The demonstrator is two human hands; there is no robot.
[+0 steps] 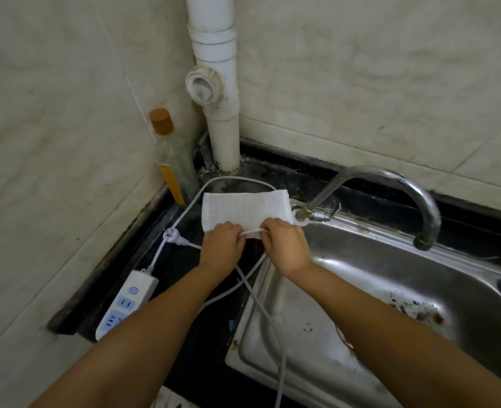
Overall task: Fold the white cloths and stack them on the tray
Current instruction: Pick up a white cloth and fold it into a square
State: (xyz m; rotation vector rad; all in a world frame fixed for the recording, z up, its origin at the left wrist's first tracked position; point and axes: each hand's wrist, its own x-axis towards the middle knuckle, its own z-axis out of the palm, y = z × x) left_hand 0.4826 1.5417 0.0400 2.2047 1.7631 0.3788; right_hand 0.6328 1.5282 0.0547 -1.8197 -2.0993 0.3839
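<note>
**Cloth held at near edge, counter corner beside sink**

The cloth point(244, 212) lies flat on the black counter point(131, 254), long axis running left to right, its far edge toward the wall corner; its right end overlaps the sink point(390, 278) rim by the tap point(384, 184) base. The left hand point(221, 247) and right hand point(284, 245) sit side by side at the near edge, fingers curled, each pinching a raised fold of that edge (fingertips partly hidden under the knuckles). A white cable point(234, 179) loops round the cloth's far side and passes beneath both wrists, crossing the working area; a power strip point(128, 303) lies on the counter to the left; a bottle point(171, 160) stands in the corner beside a white pipe point(218, 92), behind the cloth.
</note>
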